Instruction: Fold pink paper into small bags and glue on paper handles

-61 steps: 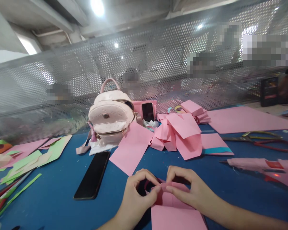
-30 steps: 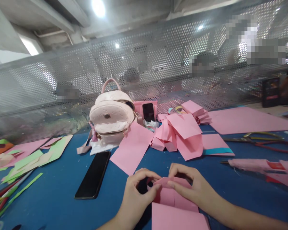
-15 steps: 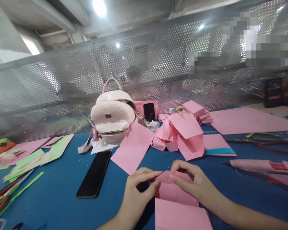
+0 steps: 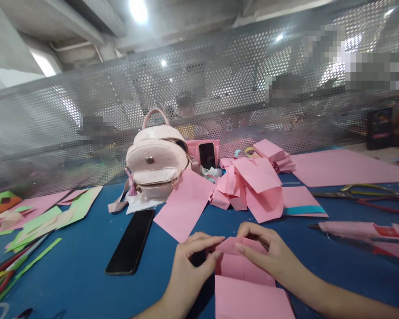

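Observation:
A creased, folded piece of pink paper [image 4: 249,294] runs up from the bottom edge of the view, its far flap raised between my hands. My left hand [image 4: 193,261] pinches the flap's left corner between thumb and fingers. On the right side, my right hand [image 4: 269,252] grips the same flap, thumb on the near face and fingers behind it. The fingertips behind the flap are partly hidden. Just left of my left hand lies a black phone [image 4: 130,243], flat on the blue table [image 4: 80,283]. A loose pink sheet [image 4: 184,206] lies beyond my hands.
A pale pink backpack [image 4: 156,155] stands at the back, with a second phone [image 4: 207,155] propped beside it. Folded pink papers [image 4: 262,190] are heaped right of it. Scissors [image 4: 369,193] and a pink glue gun [image 4: 362,230] lie far right; green paper scraps [image 4: 63,212] lie left. A perforated metal screen [image 4: 119,102] stands behind.
Almost nothing differs: both hands keep their hold on the pink paper in the same place. Blurred people behind the screen have shifted slightly.

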Demonstrator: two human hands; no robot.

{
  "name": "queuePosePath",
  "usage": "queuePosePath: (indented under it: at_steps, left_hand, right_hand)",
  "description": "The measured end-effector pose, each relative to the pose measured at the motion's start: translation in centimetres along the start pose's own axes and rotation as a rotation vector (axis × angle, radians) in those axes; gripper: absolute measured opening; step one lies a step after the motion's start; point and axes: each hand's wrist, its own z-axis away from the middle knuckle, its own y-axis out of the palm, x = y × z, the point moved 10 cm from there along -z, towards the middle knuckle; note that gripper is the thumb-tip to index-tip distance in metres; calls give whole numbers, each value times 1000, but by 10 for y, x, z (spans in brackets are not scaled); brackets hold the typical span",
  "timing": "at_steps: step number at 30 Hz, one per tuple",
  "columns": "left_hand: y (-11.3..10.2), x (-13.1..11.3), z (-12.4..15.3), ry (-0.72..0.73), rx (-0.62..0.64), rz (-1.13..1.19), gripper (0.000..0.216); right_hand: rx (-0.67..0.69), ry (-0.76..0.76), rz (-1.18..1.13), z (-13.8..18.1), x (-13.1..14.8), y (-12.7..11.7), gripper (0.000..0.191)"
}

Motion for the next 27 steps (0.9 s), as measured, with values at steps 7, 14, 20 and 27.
queuePosePath:
  at_steps: [7, 14, 20, 27]
  left_hand:
    - [0, -1, -1, 13, -7, 8, 23]
    - [-1, -2, -1, 2, -6, 17, 23]
    - [-1, -1, -1, 1, -4, 20, 24]
    - [0, -1, -1, -5, 2, 27, 23]
  right_hand:
    - [1, -2, 0, 0, 0, 0, 15]
    - [6, -7, 6, 1, 0, 1, 15]
    - [6, -9, -4, 1, 0, 1, 16]
    - [4, -8, 7, 1, 1, 0, 18]
